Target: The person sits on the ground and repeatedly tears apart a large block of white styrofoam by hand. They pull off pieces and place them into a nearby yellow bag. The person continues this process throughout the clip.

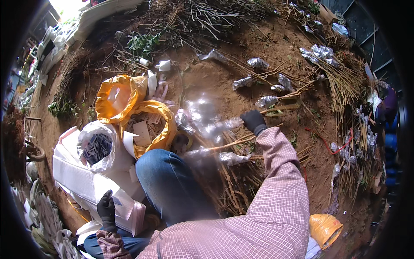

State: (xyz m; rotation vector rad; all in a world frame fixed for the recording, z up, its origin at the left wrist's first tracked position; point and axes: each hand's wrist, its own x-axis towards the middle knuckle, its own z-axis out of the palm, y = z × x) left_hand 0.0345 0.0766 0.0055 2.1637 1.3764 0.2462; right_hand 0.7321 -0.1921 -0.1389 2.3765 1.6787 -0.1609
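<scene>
My right hand [254, 122], in a black glove, is stretched out to the right and closed round a woody stem whose near end is wrapped in clear or silvery film. Other stems with foil-wrapped ends lie beside and beyond it, such as one foil wrap [266, 101] on the soil and another [233, 158] below the sleeve. My left hand [106, 207], also black-gloved, hovers by a stack of white foam sheets [81, 171]; its fingers look slightly bent, and nothing shows in it. A glare smudge blurs the wraps near my knee.
Two yellow bags [166, 119] hold paper tags and scraps; a white bag [113, 136] with dark printed strips stands beside them. Bundled foil-wrapped stems [343, 84] lie at right, a brush pile [207, 19] at the top. An orange bag [323, 228] sits lower right. Another person [386, 103] is at the right edge.
</scene>
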